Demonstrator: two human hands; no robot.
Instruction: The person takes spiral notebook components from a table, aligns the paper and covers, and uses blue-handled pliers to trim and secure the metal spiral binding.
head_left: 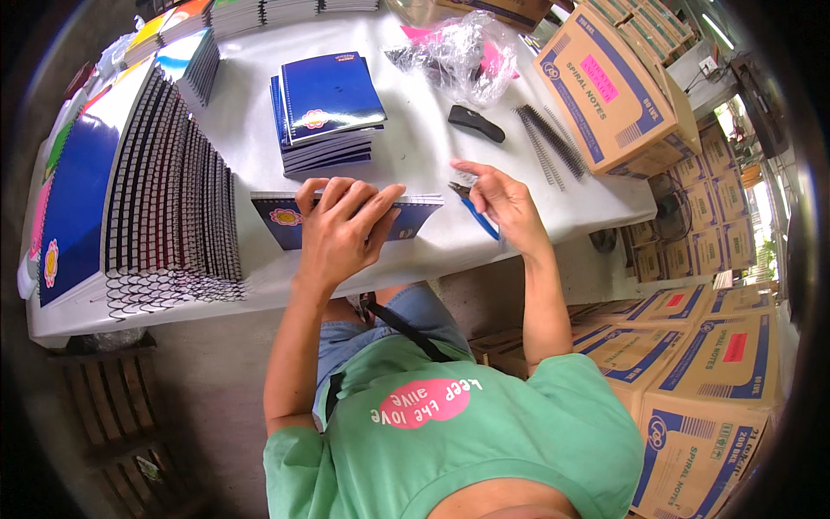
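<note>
1. Head view: left hand (341, 227) pressed flat, fingers spread, on a blue notebook (406, 216) lying at the near edge of the white table (415, 147).
2. Right hand (506, 203) closed around blue-handled pliers (471, 208), tips pointing at the notebook's right end, just beside it.
3. Hands apart, each on its own thing, the notebook's right end between them.
4. Behind the notebook, a stack of blue notebooks (327, 112) with a flower on the cover.
5. To the left, a long leaning row of spiral-bound notebooks (164, 190), wire spines facing up.
6. Farther back on the right, a black hand tool (475, 123), loose black spiral wires (549, 138) and a crumpled clear plastic bag (454, 48).
7. At the table's right end, a cardboard box (605, 91); below, on the floor, more stacked boxes (700, 372).
</note>
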